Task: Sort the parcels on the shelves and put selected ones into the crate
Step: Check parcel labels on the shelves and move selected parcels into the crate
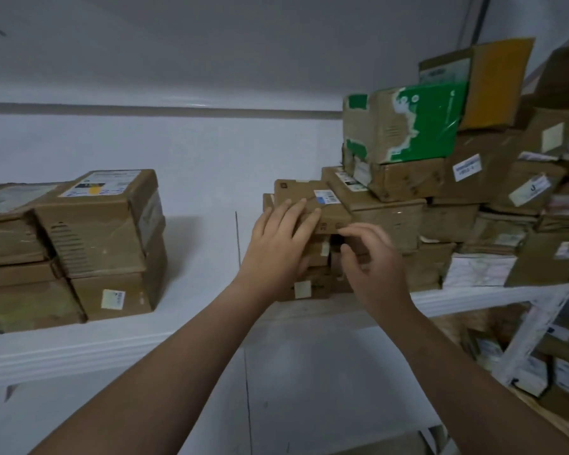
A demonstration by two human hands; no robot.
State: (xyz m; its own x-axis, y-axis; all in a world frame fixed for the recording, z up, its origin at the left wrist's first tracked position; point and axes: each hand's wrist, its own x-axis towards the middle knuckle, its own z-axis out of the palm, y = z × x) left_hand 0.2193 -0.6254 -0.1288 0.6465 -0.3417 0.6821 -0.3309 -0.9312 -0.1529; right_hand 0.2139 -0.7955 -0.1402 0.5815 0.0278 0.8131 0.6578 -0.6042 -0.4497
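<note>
A white shelf (194, 290) ran across the view in front of a pale wall (211, 60). Near the middle of the view, a flat brown parcel (296, 188) lay on top of a short pile of small boxes (312, 284). A white and blue label (326, 196) was stuck near its 2 o'clock corner.

The left hand (276, 244) lay palm down on the parcel's 8 o'clock end. Its fingers (304, 218) were straight and slightly apart, pressing on the top face. The right hand (372, 267) was at the parcel's 5 o'clock corner with its fingers curled. The index fingertip (342, 229) touched the front edge and the thumb sat just below it. Whether that hand actually gripped the parcel or a box under it could not be told.

At 9 o'clock, well apart from the hands, stood a stack of brown boxes (102, 238), the top one bearing a large label. From 1 to 3 o'clock a heap of parcels (473, 205) crowded the shelf, touching the short pile. High in the heap sat a torn green box (431, 126), and a yellow envelope (496, 87) leaned behind it at 1 o'clock. At 4 o'clock, a lower shelf (539, 418) held more labelled packets.
</note>
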